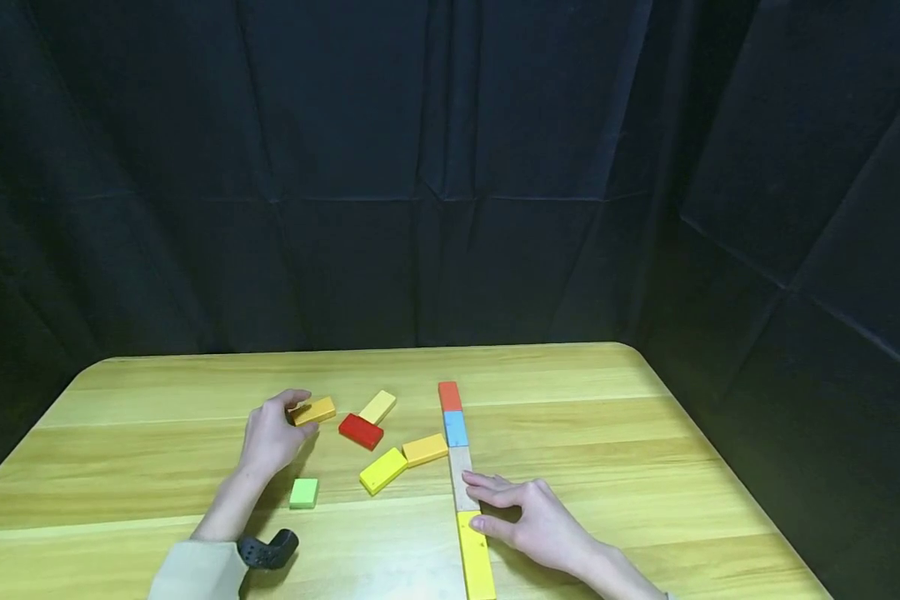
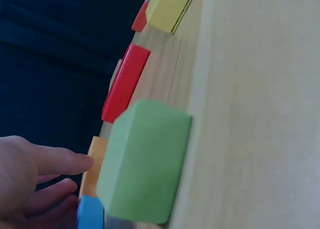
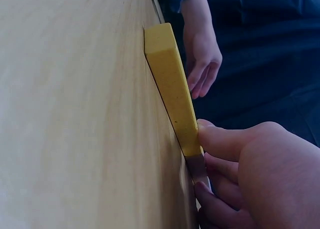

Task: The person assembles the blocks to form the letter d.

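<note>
My left hand [image 1: 277, 433] is at the left end of an orange block [image 1: 317, 411], its thumb and index finger on either side of it. In the left wrist view, a fingertip meets this block's face, with a blue block [image 2: 90, 212] just below. My right hand [image 1: 532, 521] rests at a straight row of blocks. Its thumb touches the long yellow block [image 1: 477, 567], and its other fingertips lie on the greyish-beige block [image 1: 461, 475]. Farther along the row are a blue block [image 1: 455, 428] and a red-orange block [image 1: 450, 396].
Between the hands lie a red block [image 1: 361, 432], a pale yellow block [image 1: 378, 407], a bright yellow block [image 1: 383, 472] and a light orange block [image 1: 424, 450] by the row. A green block [image 1: 303, 493] sits near the left forearm. Dark curtains [image 1: 345, 183] hang behind the wooden table [image 1: 607, 433].
</note>
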### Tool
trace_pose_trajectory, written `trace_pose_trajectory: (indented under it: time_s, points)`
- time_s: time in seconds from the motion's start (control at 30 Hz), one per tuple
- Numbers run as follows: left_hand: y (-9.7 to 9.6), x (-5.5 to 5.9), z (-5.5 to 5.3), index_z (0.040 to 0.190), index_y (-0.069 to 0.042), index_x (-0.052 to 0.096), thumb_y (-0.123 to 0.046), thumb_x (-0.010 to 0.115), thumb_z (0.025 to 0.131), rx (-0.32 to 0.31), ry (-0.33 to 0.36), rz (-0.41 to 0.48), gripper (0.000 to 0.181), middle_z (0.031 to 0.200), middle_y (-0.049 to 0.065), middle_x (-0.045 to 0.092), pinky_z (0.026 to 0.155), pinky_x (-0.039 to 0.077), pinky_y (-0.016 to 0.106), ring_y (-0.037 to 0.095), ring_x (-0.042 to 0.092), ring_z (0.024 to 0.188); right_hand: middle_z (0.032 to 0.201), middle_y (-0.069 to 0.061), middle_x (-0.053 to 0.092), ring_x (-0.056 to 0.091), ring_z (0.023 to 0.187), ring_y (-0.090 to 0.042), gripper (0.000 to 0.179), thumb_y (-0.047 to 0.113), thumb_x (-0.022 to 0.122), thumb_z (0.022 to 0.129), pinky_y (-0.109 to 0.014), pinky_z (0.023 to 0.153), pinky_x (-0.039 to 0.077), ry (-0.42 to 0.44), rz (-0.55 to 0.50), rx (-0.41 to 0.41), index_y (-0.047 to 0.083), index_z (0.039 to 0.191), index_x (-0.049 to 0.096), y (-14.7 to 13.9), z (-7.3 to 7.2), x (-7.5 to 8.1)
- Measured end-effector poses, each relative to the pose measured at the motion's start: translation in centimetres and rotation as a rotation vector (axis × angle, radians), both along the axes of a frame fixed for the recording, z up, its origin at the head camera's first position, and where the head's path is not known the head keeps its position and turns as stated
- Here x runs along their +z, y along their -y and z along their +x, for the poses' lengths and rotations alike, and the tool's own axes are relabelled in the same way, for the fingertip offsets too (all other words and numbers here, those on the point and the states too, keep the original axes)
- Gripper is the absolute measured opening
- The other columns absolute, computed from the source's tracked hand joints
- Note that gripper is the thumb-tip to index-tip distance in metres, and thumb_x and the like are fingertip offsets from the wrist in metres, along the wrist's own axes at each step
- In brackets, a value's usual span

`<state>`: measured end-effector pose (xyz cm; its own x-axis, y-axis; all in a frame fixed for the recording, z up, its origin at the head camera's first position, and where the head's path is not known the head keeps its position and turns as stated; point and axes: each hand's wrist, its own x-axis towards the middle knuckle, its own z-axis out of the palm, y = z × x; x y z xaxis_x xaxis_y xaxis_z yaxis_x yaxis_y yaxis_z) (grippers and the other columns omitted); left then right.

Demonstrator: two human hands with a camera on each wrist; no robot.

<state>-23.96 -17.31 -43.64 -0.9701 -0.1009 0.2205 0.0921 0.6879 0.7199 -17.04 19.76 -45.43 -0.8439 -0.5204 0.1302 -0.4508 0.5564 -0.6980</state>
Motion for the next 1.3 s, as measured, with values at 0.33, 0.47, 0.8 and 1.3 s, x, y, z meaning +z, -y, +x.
trace_pose_trajectory:
  time_s: [0.33,0.47,0.8,1.3]
  points:
    - [0.45,-0.73,-0.62,0.118,0.005,0.065,0.002,0.074,0.085,0.012,0.013,0.035,0.034,0.114,0.023,0.071,0.088,0.056,0.047,0.037,0.067,0.102,0.144,0.013,0.054,0.05,0.136,-0.021,0.052,0.046,0.067,0.093,-0.046,0.112,0.041,-0.008,0.009,0.008,0.011,0.132,0.065,-0.02,-0.1,-0.18]
    - [0.53,-0.92,-0.68,0.117,0.005,0.066,0.001,0.075,0.085,0.008,0.0,0.019,0.033,0.112,0.022,0.072,0.088,0.056,0.048,0.036,0.068,0.1,0.144,0.012,0.055,0.049,0.136,-0.021,0.052,0.045,0.067,0.093,-0.048,0.112,0.04,0.006,-0.002,0.007,0.01,0.131,0.065,-0.02,-0.07,-0.09]
    - [0.5,-0.78,-0.65,0.118,0.004,0.066,-0.001,0.076,0.085,0.019,0.021,-0.008,0.035,0.112,0.021,0.072,0.087,0.054,0.049,0.035,0.067,0.098,0.144,0.013,0.054,0.049,0.137,-0.02,0.053,0.047,0.067,0.093,-0.048,0.113,0.039,0.025,-0.011,0.0,0.01,0.131,0.065,0.05,0.02,0.03]
    - [0.72,-0.76,-0.14,0.117,0.005,0.068,-0.005,0.08,0.082,0.025,0.006,0.05,0.038,0.11,0.022,0.072,0.083,0.057,0.046,0.033,0.069,0.095,0.144,0.013,0.054,0.049,0.137,-0.022,0.054,0.048,0.066,0.093,-0.047,0.113,0.04,0.034,-0.001,0.006,0.009,0.132,0.065,-0.12,0.03,0.11]
